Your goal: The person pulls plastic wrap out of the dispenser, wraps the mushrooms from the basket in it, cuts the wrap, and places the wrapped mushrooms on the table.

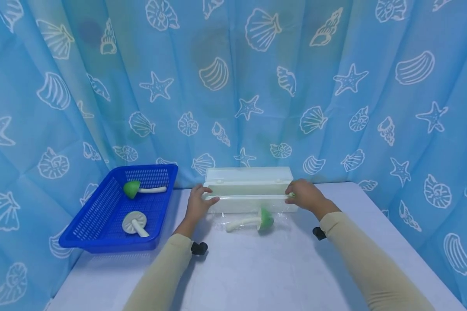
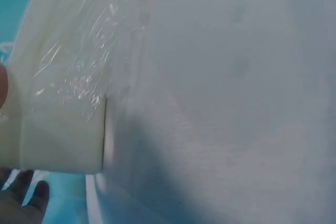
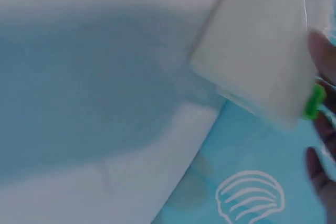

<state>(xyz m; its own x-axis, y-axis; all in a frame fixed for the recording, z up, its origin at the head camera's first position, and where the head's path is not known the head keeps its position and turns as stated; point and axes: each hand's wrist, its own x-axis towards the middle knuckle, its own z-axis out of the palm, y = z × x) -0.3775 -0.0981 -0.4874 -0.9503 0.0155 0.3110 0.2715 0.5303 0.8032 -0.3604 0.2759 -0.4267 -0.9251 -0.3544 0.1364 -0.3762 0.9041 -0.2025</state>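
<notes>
A long white cling film box [image 1: 253,204] stands at the back of the table with its lid [image 1: 249,174] raised. Clear cling film [image 2: 79,77] hangs down its front and reaches a green-capped toy mushroom [image 1: 266,219] lying before it; whether film covers or underlies the mushroom I cannot tell. My left hand [image 1: 196,203] grips the box's left end, thumb in front and index finger at the top edge. At the right end my right hand [image 1: 307,198] pinches around a green slide cutter [image 3: 315,101], thumb on the front wall. Some fingers leave the wrist views.
A blue plastic basket [image 1: 165,207] stands on the left, holding a green-capped toy mushroom [image 1: 132,189] and another showing its white underside [image 1: 134,221]. A white cloth covers the table [image 1: 253,272]. Behind hangs a blue shell-patterned curtain [image 1: 233,108].
</notes>
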